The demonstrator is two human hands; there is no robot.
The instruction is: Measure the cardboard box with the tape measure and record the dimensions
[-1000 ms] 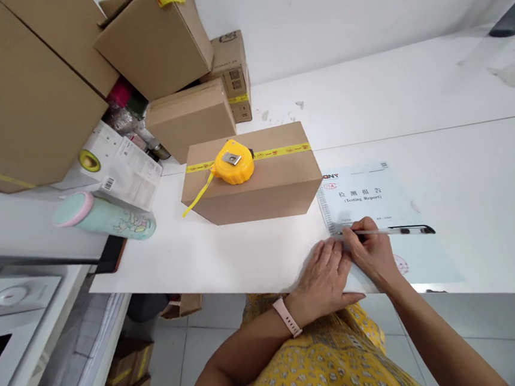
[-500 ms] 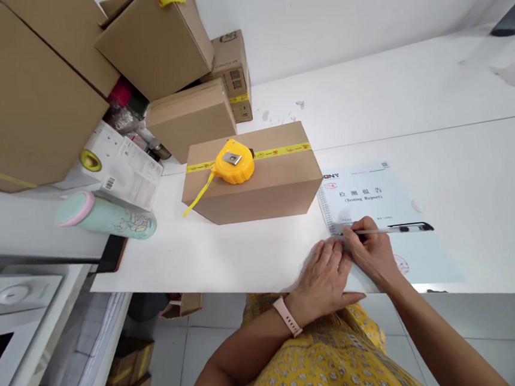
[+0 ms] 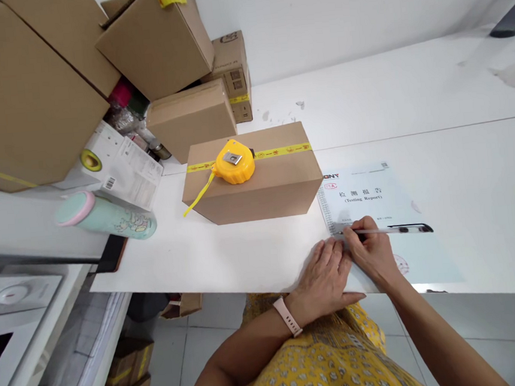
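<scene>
My right hand [image 3: 373, 252] grips a pen [image 3: 407, 228], its tip at the left edge of a pale blue spiral-bound report [image 3: 419, 257] headed "Testing Report". Flat across the table's front edge lies my left hand [image 3: 328, 274], fingers stretched out and touching the report's lower left corner. Beyond both hands stands a closed cardboard box [image 3: 262, 201] with a strip of yellow printed tape. On its top rests a yellow tape measure [image 3: 234, 164] with a metal clip and a yellow wrist strap hanging over the box edge.
Cardboard boxes [image 3: 158, 42] are stacked at the back left against the wall. A mint-green bottle [image 3: 119, 214] with a pink ring leans beside a white carton [image 3: 122, 166]. The white table [image 3: 489, 215] reaches right, its front edge close to my body. A white appliance [image 3: 14, 298] stands lower left.
Almost nothing differs. The pen has shifted very slightly in my right hand; my left hand, the box and the tape measure stay in place.
</scene>
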